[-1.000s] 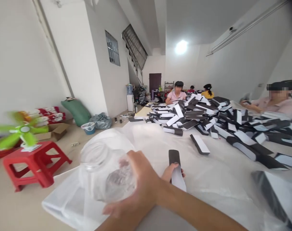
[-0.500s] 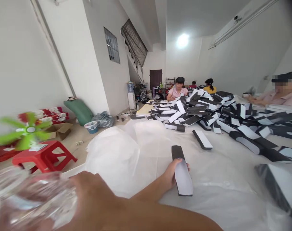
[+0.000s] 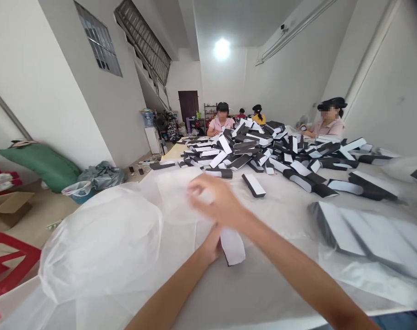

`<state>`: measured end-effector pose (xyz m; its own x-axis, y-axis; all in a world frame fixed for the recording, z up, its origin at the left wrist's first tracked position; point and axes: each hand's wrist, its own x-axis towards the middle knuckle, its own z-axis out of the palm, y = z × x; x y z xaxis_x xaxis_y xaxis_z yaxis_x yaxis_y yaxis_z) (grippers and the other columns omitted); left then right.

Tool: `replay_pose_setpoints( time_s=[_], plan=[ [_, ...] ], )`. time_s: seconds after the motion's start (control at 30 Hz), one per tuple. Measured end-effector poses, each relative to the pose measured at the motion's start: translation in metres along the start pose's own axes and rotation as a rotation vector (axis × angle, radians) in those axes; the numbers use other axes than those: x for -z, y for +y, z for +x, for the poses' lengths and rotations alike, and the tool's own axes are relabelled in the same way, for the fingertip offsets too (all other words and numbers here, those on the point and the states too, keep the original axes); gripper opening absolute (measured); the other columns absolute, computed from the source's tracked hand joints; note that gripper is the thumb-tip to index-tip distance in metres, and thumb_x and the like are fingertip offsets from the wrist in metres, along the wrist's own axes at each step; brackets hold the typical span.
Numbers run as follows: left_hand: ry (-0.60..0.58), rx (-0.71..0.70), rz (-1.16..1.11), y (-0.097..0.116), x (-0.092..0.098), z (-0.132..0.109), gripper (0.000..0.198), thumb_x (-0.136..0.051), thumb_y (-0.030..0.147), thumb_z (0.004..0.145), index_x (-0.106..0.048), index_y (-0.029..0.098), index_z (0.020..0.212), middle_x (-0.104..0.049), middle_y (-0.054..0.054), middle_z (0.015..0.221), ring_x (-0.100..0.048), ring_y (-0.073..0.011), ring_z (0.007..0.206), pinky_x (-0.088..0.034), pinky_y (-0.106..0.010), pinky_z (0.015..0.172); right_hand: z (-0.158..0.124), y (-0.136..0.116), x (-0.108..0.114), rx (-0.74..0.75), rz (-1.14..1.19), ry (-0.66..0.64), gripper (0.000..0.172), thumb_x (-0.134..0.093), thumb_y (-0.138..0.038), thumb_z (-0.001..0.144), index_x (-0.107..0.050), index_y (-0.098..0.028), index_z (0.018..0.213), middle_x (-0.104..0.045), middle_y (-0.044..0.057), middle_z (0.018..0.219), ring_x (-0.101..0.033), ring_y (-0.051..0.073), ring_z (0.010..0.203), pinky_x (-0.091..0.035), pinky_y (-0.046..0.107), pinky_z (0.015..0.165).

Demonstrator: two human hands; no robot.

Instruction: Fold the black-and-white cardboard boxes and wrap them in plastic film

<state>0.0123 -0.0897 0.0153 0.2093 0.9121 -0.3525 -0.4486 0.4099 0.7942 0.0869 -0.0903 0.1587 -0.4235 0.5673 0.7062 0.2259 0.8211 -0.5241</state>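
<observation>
My left hand [image 3: 212, 244] is closed around a long narrow piece with a white face and black edges [image 3: 233, 247], low over the plastic-covered table. Its upper end is hidden behind my right hand [image 3: 217, 197]. That hand hangs just above, slightly blurred, its thumb and fingers curved with a gap between them and nothing visible inside. A similar black-and-white piece [image 3: 254, 185] lies alone beyond my hands. Further back is a large heap of such pieces [image 3: 259, 146].
White plastic sheeting [image 3: 105, 238] bulges at the left of the table. A bundle in clear plastic [image 3: 366, 233] lies at the right. On the floor are a red stool [image 3: 12, 256], a cardboard box [image 3: 8, 208] and a green sack [image 3: 39, 165]. Co-workers [image 3: 222, 121] sit beyond the heap.
My right hand has moved from the clear plastic at lower left to above my left hand, and the plastic is out of sight. The view has turned right; my left hand keeps the piece.
</observation>
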Motion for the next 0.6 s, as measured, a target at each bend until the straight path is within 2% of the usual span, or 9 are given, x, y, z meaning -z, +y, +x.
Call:
replay_pose_setpoints(
  time_s=[0.07, 0.13, 0.17, 0.2, 0.23, 0.3, 0.43, 0.5, 0.6],
  plan=[
    [-0.043, 0.043, -0.076, 0.002, -0.001, 0.000, 0.043, -0.056, 0.055, 0.083, -0.065, 0.013, 0.085, -0.068, -0.007, 0.079, -0.064, -0.0162, 0.070, -0.051, -0.025, 0.067, 0.000, 0.064, 0.034, -0.174, -0.217, 0.162, 0.020, -0.047, -0.032, 0.087, -0.060, -0.017, 0.088, -0.064, 0.005, 0.095, -0.059, 0.017, 0.090, -0.046, 0.030, 0.082],
    [-0.076, 0.117, -0.147, 0.005, -0.001, 0.000, 0.054, -0.051, 0.063, 0.081, -0.065, 0.011, 0.084, -0.067, -0.007, 0.073, -0.064, -0.0164, 0.064, -0.051, -0.027, 0.062, -0.008, 0.126, 0.058, -0.530, -0.467, 0.238, 0.026, -0.046, -0.036, 0.088, -0.058, -0.015, 0.099, -0.061, 0.012, 0.109, -0.054, 0.023, 0.106, -0.041, 0.035, 0.091],
    [-0.079, 0.144, -0.177, 0.006, -0.001, 0.000, 0.057, -0.050, 0.065, 0.081, -0.065, 0.010, 0.084, -0.067, -0.007, 0.071, -0.064, -0.0166, 0.062, -0.051, -0.027, 0.061, -0.014, 0.153, 0.065, -0.783, -0.575, 0.235, 0.034, -0.049, -0.038, 0.087, -0.054, -0.014, 0.110, -0.055, 0.016, 0.120, -0.048, 0.027, 0.115, -0.038, 0.038, 0.094],
    [-0.073, 0.157, -0.202, 0.007, 0.000, 0.001, 0.059, -0.048, 0.067, 0.080, -0.065, 0.010, 0.084, -0.066, -0.007, 0.070, -0.064, -0.0167, 0.061, -0.051, -0.027, 0.060, -0.021, 0.176, 0.069, -1.014, -0.634, 0.166, 0.046, -0.053, -0.043, 0.084, -0.049, -0.013, 0.119, -0.047, 0.019, 0.130, -0.042, 0.031, 0.122, -0.036, 0.041, 0.096],
    [-0.065, 0.164, -0.226, 0.008, 0.000, 0.001, 0.060, -0.047, 0.068, 0.080, -0.065, 0.010, 0.084, -0.066, -0.007, 0.069, -0.064, -0.0168, 0.060, -0.052, -0.028, 0.059, -0.029, 0.195, 0.070, -1.101, -0.632, 0.143, 0.055, -0.058, -0.044, 0.080, -0.047, -0.009, 0.121, -0.046, 0.023, 0.130, -0.041, 0.037, 0.122, -0.035, 0.046, 0.096],
    [-0.039, 0.170, -0.278, 0.009, 0.003, 0.002, 0.061, -0.048, 0.069, 0.079, -0.064, 0.011, 0.084, -0.067, -0.007, 0.068, -0.064, -0.0171, 0.060, -0.053, -0.028, 0.059, -0.043, 0.219, 0.066, -1.184, -0.616, 0.111, 0.060, -0.065, -0.042, 0.074, -0.048, -0.006, 0.119, -0.048, 0.027, 0.126, -0.042, 0.040, 0.121, -0.032, 0.050, 0.097],
    [-0.014, 0.171, -0.361, 0.010, 0.007, 0.006, 0.051, -0.056, 0.063, 0.078, -0.064, 0.013, 0.088, -0.067, -0.007, 0.071, -0.066, -0.0181, 0.063, -0.054, -0.028, 0.060, -0.057, 0.235, 0.057, -1.152, -0.534, 0.160, 0.051, -0.063, -0.035, 0.076, -0.050, -0.008, 0.117, -0.054, 0.024, 0.120, -0.043, 0.038, 0.121, -0.026, 0.051, 0.101],
    [0.009, 0.157, -0.390, 0.011, 0.009, 0.008, 0.045, -0.057, 0.057, 0.081, -0.064, 0.014, 0.091, -0.067, -0.006, 0.072, -0.066, -0.0176, 0.063, -0.054, -0.028, 0.061, -0.056, 0.239, 0.062, -1.131, -0.461, 0.226, 0.052, -0.060, -0.037, 0.078, -0.047, -0.010, 0.121, -0.054, 0.022, 0.121, -0.045, 0.036, 0.121, -0.027, 0.049, 0.101],
    [0.074, 0.097, -0.382, 0.016, 0.009, 0.010, 0.041, -0.055, 0.051, 0.085, -0.063, 0.013, 0.099, -0.066, -0.006, 0.073, -0.065, -0.0159, 0.061, -0.055, -0.027, 0.060, -0.049, 0.244, 0.082, -1.093, -0.267, 0.318, 0.055, -0.056, -0.046, 0.080, -0.046, -0.014, 0.123, -0.057, 0.017, 0.117, -0.053, 0.029, 0.111, -0.038, 0.040, 0.094]
  ],
)
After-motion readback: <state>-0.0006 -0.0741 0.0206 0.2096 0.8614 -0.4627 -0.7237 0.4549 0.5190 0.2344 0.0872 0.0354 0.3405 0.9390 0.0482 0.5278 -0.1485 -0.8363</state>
